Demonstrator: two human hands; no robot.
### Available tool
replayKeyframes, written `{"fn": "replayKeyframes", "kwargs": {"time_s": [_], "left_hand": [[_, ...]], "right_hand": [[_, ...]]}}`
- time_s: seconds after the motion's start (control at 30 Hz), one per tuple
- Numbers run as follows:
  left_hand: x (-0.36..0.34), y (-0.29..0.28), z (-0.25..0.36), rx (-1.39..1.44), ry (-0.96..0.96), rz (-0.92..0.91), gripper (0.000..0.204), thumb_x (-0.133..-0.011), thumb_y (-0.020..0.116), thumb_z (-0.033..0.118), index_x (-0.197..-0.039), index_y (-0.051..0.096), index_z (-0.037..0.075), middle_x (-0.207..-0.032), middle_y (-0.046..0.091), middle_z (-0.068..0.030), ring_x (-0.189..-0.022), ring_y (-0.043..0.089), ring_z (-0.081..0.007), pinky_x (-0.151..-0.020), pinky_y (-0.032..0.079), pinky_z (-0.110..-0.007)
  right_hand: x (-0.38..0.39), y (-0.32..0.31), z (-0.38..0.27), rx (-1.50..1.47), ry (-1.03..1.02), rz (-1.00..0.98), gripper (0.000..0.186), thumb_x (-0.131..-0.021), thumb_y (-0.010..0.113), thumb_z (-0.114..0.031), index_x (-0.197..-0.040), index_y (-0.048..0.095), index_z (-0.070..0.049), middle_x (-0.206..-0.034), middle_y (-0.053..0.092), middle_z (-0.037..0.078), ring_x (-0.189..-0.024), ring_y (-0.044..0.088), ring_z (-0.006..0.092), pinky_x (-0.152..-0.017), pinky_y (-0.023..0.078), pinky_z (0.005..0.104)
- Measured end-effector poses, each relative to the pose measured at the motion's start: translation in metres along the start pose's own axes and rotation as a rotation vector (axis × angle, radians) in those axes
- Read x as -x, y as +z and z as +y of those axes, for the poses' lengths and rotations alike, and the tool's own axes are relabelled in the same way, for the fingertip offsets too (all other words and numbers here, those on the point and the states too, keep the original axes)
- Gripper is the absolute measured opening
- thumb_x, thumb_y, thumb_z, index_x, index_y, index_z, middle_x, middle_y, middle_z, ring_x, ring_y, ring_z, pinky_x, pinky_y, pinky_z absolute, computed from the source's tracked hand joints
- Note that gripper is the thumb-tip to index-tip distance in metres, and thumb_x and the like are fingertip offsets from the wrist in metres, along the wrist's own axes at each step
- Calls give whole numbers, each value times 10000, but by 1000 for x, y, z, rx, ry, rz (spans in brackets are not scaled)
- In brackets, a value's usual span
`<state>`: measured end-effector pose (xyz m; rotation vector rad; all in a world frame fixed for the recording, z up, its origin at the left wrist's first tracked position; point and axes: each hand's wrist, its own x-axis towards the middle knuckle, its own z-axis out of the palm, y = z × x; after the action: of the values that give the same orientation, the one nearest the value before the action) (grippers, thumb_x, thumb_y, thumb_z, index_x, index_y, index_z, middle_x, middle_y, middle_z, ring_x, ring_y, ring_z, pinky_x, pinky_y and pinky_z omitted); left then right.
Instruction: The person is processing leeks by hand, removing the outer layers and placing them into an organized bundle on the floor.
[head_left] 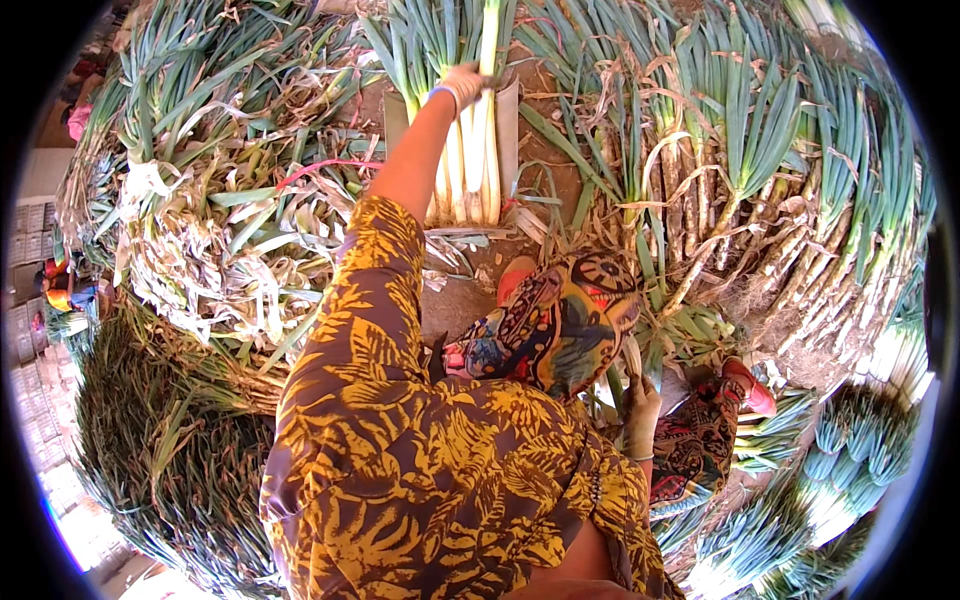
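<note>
At the top centre my left hand (464, 86) is closed around a long green onion stalk, over a row of white peeled green onions (464, 170) lying with green tops upward in a shallow holder (508, 130). Low at the right, beside my patterned trouser leg, my right hand (640, 410) is closed on a pale stalk with leaves (632, 360), partly hidden by my clothing and leg.
Unpeeled green onions (760, 170) with roots lie right, a pile of stripped leaves (220, 250) left, dark green onion tops (150, 450) lower left, and white-ended bundles (850, 450) lower right. My red shoes (748, 385) rest on dirt ground (445, 305).
</note>
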<state>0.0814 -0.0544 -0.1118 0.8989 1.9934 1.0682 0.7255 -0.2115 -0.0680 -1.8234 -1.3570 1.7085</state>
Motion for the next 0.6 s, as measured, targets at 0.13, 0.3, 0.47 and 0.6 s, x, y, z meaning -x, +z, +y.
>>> {"fn": "replayKeyframes", "kwargs": {"time_s": [0.13,0.3,0.47,0.6], "left_hand": [[-3,48,-50,227,-272,-7,436,-787,751,240,-1124,620,-4,-939,636,-116,-747,601,-173,-639,525,-310],[-4,90,-108,-135,-366,-22,528,-793,702,327,-1157,596,-40,-1038,650,-200,-929,633,-321,-830,515,-367],[-6,91,-108,-411,-305,-53,569,-786,695,379,-1133,585,-59,-1047,654,-249,-984,641,-355,-872,504,-406],[13,92,-68,-528,-213,36,529,-800,687,387,-1094,591,-43,-1086,642,-256,-1054,617,-376,-907,495,-410]], "right_hand": [[-3,11,5,128,14,-26,413,-980,521,-264,-1161,581,103,-927,658,93,-769,560,135,-684,454,266],[-3,28,-5,51,37,-24,361,-982,532,-238,-1139,597,80,-770,588,-14,-605,456,55,-535,375,217],[-25,20,28,207,1,-24,382,-970,547,-258,-1134,596,84,-771,593,-2,-627,496,98,-563,415,249],[-37,25,49,100,0,22,390,-963,560,-258,-1121,593,98,-724,571,-1,-615,496,110,-552,421,262]]}}
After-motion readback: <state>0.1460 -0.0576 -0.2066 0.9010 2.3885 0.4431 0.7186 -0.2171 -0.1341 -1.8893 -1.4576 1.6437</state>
